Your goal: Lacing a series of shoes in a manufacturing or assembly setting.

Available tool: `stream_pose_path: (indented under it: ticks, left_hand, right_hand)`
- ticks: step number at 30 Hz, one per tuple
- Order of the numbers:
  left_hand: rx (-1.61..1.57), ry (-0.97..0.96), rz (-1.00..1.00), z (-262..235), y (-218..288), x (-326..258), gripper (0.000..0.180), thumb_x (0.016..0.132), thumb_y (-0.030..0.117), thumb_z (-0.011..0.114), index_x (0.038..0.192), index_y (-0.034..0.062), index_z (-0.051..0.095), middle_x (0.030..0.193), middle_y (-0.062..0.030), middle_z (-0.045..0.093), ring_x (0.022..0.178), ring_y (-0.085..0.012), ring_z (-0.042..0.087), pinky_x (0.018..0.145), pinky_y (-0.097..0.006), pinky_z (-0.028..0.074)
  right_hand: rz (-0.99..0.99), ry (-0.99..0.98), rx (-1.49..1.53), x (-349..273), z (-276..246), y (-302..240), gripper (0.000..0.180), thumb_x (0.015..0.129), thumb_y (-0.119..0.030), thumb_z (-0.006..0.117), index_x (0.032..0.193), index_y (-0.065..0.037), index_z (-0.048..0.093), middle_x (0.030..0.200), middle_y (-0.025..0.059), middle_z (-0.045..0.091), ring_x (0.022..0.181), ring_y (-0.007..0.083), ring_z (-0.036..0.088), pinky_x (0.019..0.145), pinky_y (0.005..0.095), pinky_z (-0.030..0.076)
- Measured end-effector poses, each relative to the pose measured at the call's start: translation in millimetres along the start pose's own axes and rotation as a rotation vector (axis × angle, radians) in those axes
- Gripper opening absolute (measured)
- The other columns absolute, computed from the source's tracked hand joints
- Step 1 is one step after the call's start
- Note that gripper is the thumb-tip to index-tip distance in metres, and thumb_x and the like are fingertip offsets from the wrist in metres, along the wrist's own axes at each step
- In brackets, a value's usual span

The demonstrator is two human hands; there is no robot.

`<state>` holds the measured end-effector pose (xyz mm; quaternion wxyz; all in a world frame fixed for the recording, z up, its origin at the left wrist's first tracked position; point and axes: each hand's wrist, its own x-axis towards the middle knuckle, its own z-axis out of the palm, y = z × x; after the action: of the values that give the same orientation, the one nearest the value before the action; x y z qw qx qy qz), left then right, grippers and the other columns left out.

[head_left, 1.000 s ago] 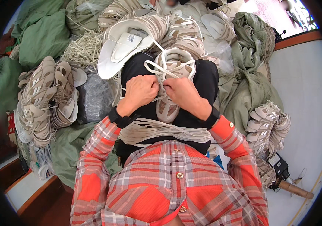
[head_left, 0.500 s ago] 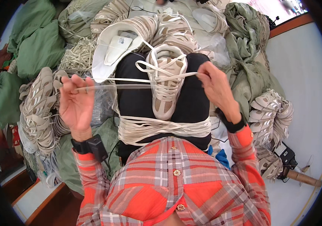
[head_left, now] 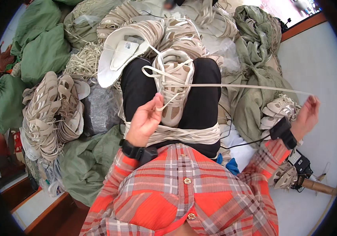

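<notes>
**Laced rows across the front, long length drawn out wide**

Taking the shoe upper (head_left: 181,80) as the dial's centre, it sat between the black-trousered legs (head_left: 206,92), toe at six o'clock, collar at twelve. Rows of lace (head_left: 247,86) already crossed its front toward the toe, so the lacing looked partway done; which eyelets were filled could not be told. Not yet drawn in were a slack loop at ten o'clock beside the collar and the long length stretched out toward three.

The left hand (head_left: 144,119), between seven and eight o'clock, had thumb and fingertips pinched on a short lace run near the toe. The right hand (head_left: 307,114), out just past three, was blurred, but its fingertips seemed closed on the far end of the taut length.

A lace bundle (head_left: 196,135) lay across the lap at six o'clock. A stack of uppers (head_left: 42,116) stood near nine, a lace tangle (head_left: 84,61) between nine and ten.
</notes>
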<state>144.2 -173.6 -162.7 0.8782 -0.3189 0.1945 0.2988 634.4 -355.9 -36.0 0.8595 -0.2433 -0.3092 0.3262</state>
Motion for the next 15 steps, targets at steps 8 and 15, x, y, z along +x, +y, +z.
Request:
stream_pose_path:
  ticks: [8,15]
  left_hand:
    - [0.853,0.088,0.301,20.9,-12.7,-29.6,0.029,0.089,0.001,0.055,0.117,-0.0014,0.05,0.111,-0.0128,0.059,0.106,-0.0217,0.057,0.09,-0.033,0.049]
    - [2.626,-0.907,1.351,67.4,-35.6,32.1,0.018,0.088,0.011,0.06,0.104,0.0025,0.06,0.093,-0.0089,0.06,0.085,-0.0152,0.059,0.071,-0.027,0.047]
  right_hand:
    - [-0.6,0.455,-1.947,-51.3,-18.1,-154.4,0.028,0.084,0.0,0.051,0.112,0.004,0.055,0.101,0.0097,0.059,0.091,0.0157,0.055,0.083,0.0252,0.045]
    - [-0.602,0.325,-0.764,-21.6,45.2,-199.4,0.033,0.093,-0.01,0.055,0.115,0.014,0.047,0.085,0.0045,0.047,0.071,0.0105,0.043,0.066,0.0211,0.038]
